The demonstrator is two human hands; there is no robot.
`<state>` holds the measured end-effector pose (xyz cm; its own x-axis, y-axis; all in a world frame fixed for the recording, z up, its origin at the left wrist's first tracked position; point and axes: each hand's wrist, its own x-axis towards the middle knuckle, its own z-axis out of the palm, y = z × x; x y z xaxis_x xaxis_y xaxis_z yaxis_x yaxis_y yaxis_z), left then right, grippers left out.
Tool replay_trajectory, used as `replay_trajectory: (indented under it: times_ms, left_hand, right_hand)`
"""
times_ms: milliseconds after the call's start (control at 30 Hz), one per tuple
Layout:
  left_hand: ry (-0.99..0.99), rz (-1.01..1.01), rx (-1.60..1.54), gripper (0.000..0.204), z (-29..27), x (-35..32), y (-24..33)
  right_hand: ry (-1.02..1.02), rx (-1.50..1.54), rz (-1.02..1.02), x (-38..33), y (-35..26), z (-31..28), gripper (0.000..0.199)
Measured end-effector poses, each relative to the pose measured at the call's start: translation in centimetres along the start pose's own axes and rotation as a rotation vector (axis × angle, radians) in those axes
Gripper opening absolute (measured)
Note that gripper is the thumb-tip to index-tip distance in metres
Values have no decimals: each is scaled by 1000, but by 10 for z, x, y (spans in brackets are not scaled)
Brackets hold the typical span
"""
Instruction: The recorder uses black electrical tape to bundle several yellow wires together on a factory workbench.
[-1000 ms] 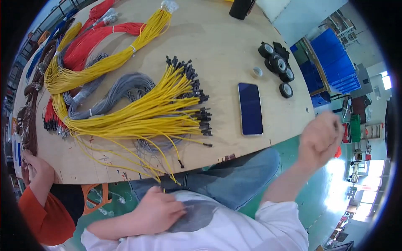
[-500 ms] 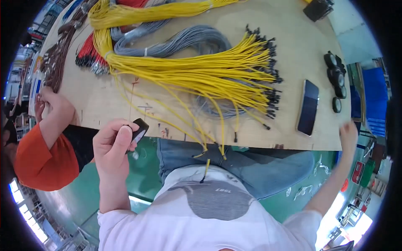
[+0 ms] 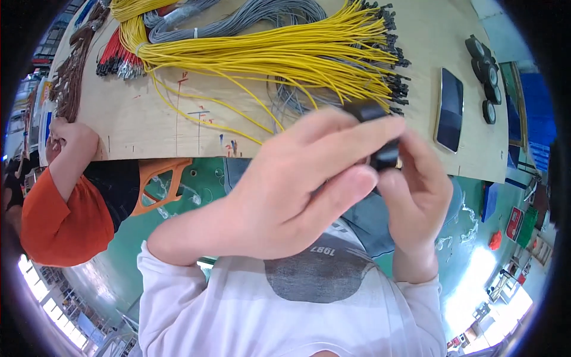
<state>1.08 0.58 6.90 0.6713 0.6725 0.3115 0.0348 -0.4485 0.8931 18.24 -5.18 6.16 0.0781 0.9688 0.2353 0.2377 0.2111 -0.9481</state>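
My left hand (image 3: 291, 184) is closed around a roll of black tape (image 3: 385, 156), held up in front of my chest near the table's front edge. Close against it is my right hand (image 3: 419, 199), its thumb and fingers curled and pinching at the roll's right side. Motion blurs the roll, and the fingers cover much of it. Beyond the hands lies a thick bundle of yellow wires (image 3: 267, 49) with black connectors (image 3: 399, 77) at its right end. Some loose yellow wires (image 3: 211, 122) trail toward the front edge, partly hidden behind my left hand.
To the right on the table (image 3: 137, 128) are a phone (image 3: 450, 110) and several black tape rolls (image 3: 488, 74). Grey wires (image 3: 238, 22), red wires (image 3: 116, 53) and brown wires (image 3: 74, 89) lie farther left. A co-worker's orange sleeve (image 3: 65, 220) and hand (image 3: 77, 140) are at the left, beside an orange stool (image 3: 163, 185).
My left hand has carried the tape roll rightward to the middle. My right hand has come in from the table's right edge to meet it. The view has shifted, showing the table higher up.
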Motion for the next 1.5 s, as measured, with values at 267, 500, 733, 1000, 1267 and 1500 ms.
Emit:
replay_trajectory:
  times_ms: [267,500,733,1000,1267,1500]
  left_hand:
    - [-49,91,593,35,-16,15,34]
    - [175,-361,380,21,-12,-45,12]
    - [309,-178,593,24,38,-68,-26]
    - [41,-254,801,19,63,-46,-44]
    - [269,-712,-284,8,34,-63,-22]
    - [273,-981,-778,33,-2,-78,0]
  right_hand:
    - [-116,269,133,6,-4,-1,41]
    - [-28,233,624,-16,17,-49,10]
    - [77,482,741,-39,34,-49,11]
    - [81,515,713,-47,34,-35,12]
    - [33,510,727,-48,38,-40,11]
    - [22,500,721,-33,36,-33,11]
